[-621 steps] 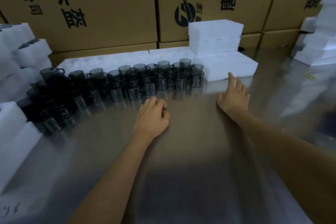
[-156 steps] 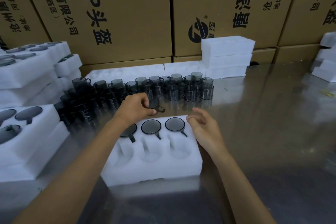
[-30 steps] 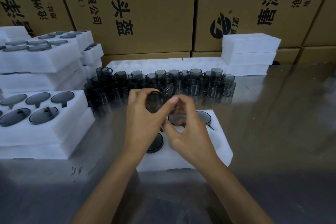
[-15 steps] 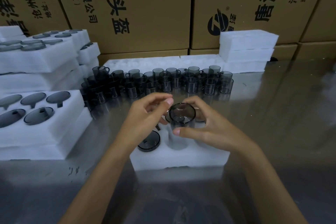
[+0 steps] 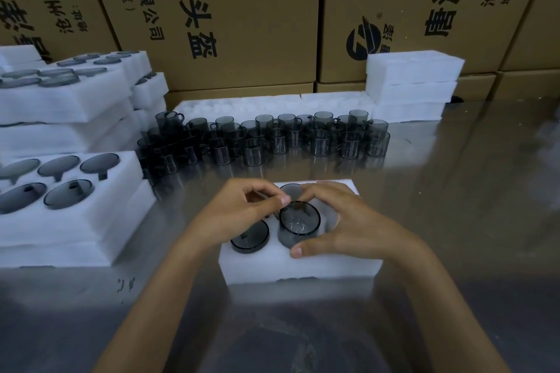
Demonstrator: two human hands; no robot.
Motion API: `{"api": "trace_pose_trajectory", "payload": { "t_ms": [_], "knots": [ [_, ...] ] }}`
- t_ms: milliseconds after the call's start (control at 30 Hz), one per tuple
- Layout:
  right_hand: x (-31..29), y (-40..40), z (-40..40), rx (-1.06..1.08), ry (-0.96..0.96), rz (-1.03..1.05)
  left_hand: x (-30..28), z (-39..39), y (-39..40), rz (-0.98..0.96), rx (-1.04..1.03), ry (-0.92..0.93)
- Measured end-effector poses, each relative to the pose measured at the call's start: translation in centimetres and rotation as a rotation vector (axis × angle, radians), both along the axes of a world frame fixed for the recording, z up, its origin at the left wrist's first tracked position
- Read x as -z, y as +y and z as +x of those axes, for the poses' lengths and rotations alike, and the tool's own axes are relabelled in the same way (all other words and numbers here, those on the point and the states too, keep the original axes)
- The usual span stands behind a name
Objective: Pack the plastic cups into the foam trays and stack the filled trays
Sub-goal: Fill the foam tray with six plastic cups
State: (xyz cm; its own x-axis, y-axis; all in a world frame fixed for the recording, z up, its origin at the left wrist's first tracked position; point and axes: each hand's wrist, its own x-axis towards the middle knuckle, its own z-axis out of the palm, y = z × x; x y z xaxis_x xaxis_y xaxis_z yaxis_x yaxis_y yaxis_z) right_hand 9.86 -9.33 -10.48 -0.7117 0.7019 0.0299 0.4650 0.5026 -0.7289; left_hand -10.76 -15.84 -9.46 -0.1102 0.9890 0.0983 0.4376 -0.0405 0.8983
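I see a metal surface [image 5: 454,191], brushed and reflective, filling the lower view; its sheen blurs toward the near edge, and a few dark scuff marks [image 5: 125,285] sit at lower left. Behind it a wall of stacked brown cardboard boxes [image 5: 230,18] spans the whole back, printed with black Chinese characters and a round black logo [image 5: 363,39]. Shorter cartons [image 5: 481,86] sit along the base at right. Light is dim and even; I note no visible lamp.
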Motion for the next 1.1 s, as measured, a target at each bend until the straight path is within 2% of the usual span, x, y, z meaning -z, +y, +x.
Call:
{"api": "trace_pose_trajectory", "payload": {
  "t_ms": [167, 300, 400, 500, 667, 767, 867, 967, 1067, 1100],
  "knots": [
    [-0.2, 0.5, 0.7, 0.001, 0.107, -0.093, 0.2, 0.2, 0.1, 0.033, -0.002, -0.010],
    [0.8, 0.7, -0.2, 0.058, 0.113, 0.045, 0.6, 0.6, 0.4, 0.083, -0.024, 0.027],
    [1.1, 0.8, -0.5, 0.099, 0.153, 0.069, 0.8, 0.6, 0.4, 0.102, -0.013, 0.048],
    [1.2, 1.2, -0.5, 0.166, 0.164, 0.119, 1.2, 0.3, 0.6, 0.100, -0.066, 0.214],
    [1.4, 1.4, -0.4, 0.237, 0.016, 0.123, 1.8, 0.3, 0.8, 0.027, -0.159, 0.564],
    [1.5, 1.6, -0.4, 0.261, -0.046, 0.090, 2.0, 0.2, 1.1, -0.118, -0.116, 0.572],
    [1.7, 1.8, -0.4, 0.269, -0.040, 0.063, 2.1, -0.3, 1.1, -0.147, -0.073, 0.530],
    [2.1, 2.2, -0.1, 0.296, 0.134, -0.020, 2.2, -1.1, 1.2, -0.077, -0.055, 0.444],
    [2.5, 3.2, 0.2, 0.433, 0.527, -0.237, 2.1, -2.1, 2.1, 0.057, -0.136, 0.185],
    [2.8, 3.5, 0.3, 0.510, 0.655, -0.303, 2.0, -2.8, 2.8, 0.098, -0.194, 0.151]
  ]
}}
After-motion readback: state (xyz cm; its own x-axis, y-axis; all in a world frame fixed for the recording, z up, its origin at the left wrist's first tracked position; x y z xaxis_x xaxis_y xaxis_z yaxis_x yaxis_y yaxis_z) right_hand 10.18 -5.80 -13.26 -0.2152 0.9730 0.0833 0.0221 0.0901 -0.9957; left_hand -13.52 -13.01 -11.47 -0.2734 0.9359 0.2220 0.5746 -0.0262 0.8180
